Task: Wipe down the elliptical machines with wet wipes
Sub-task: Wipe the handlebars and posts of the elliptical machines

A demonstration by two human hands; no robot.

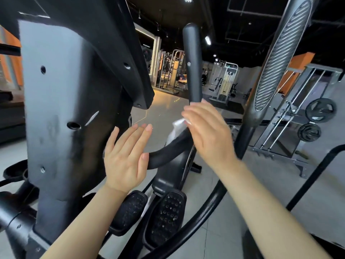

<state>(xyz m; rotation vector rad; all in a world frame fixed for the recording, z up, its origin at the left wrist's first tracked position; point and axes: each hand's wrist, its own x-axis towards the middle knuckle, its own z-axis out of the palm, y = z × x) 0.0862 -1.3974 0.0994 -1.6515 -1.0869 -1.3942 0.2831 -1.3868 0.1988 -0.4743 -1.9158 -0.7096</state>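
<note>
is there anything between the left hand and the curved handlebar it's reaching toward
Nothing visible. The left hand is open right beside the end of the curved handlebar; the wet wipe sits farther up the bar under the right hand.

You see a matt black handlebar (192,68), smooth; the white wipe (176,128) looks like thin cloth; 2 pedals (166,217) are studded, probably plastic.

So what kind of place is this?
Most likely a gym. There's an elliptical machine with foot pedals, a rack holding weight plates, and cable machines across the floor.
</note>
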